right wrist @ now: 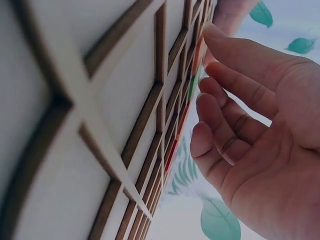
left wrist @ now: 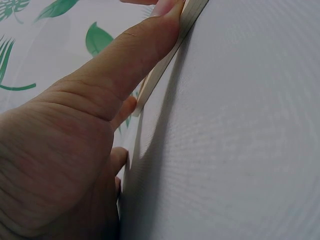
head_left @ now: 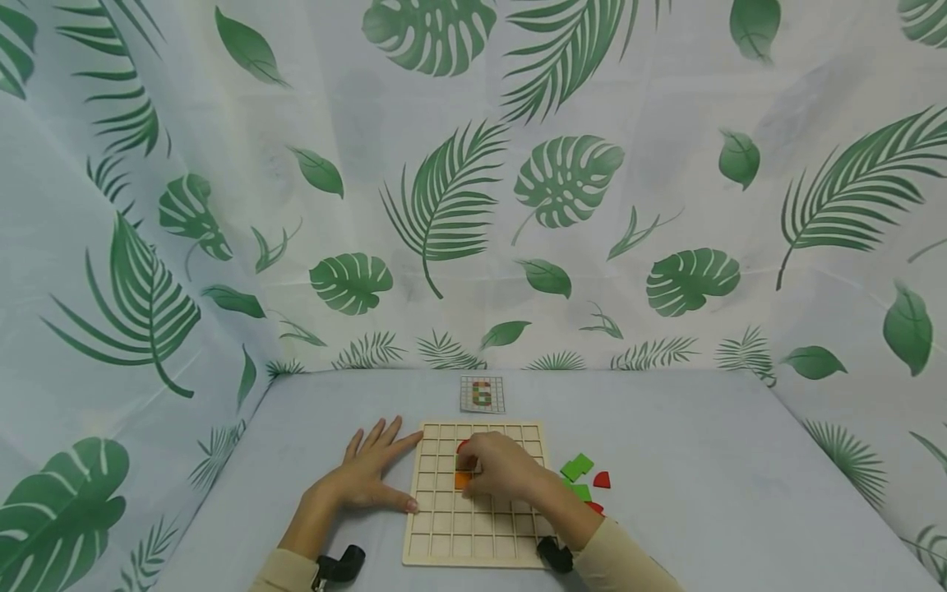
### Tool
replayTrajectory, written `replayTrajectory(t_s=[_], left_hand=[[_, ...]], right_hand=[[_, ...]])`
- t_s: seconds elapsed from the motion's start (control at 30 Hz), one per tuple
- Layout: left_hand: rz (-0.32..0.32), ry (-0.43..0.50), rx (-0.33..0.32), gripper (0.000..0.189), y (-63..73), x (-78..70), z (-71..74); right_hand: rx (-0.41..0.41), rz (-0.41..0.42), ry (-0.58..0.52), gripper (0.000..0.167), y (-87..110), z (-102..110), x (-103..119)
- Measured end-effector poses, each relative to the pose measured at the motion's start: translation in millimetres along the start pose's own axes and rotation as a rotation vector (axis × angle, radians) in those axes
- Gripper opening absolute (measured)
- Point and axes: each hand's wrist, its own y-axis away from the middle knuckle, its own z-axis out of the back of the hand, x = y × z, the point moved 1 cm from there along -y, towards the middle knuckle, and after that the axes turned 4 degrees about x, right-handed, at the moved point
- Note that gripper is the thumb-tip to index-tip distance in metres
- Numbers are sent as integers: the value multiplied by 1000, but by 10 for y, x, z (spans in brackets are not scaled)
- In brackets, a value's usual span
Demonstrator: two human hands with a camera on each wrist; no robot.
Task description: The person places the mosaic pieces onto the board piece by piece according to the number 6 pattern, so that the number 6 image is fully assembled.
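Observation:
A square wooden grid board [head_left: 436,526] lies on the table. Along its left edge, my left hand [head_left: 366,473] is spread flat, thumb and index fingertips at the rim; the left wrist view shows the thumb [left wrist: 135,55] against the board's side. My right hand [head_left: 499,469] is over the upper middle cells, fingers loosely bent and fingertips down at the laid pieces. An orange square [head_left: 462,480] and a red piece [head_left: 463,446] show beside it. In the right wrist view, a green piece [right wrist: 192,87] sits in the grid near the fingertips, and no piece shows between thumb and fingers.
Right of the board lie loose green pieces [head_left: 577,467] and red quarter-round pieces [head_left: 602,479], some partly behind the right forearm. Behind the board is a small pattern card [head_left: 482,395] with a coloured figure on a grid. Leaf-printed cloth [head_left: 473,205] encloses the table.

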Motion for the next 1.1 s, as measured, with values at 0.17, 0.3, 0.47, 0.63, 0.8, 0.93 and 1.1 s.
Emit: replayTrajectory(t_s=[0.17,0.3,0.47,0.63,0.8,0.93,1.1], left_hand=[[0,-4,-1,114,2,3,-2],[-1,2,-1,114,-2,7,-6],[6,-4,-4,114,-8,-3,0],[11,-7,-11,115,-7,-9,-4],[18,-13,-13,116,-8,3,-11],[24,-23,-15,116,-13,14,-25],[25,-20,-17,116,-19,11,-33]], right_hand=[[-36,10,-90,25,21,23,-43],[-63,35,-152,22,52,78,-48],[-88,26,-174,24,130,180,-86],[-112,29,-173,27,277,314,-225],[-144,-1,-184,25,486,458,-383],[-160,-46,-184,26,641,536,-517],[-178,-85,-163,27,799,636,-683]])
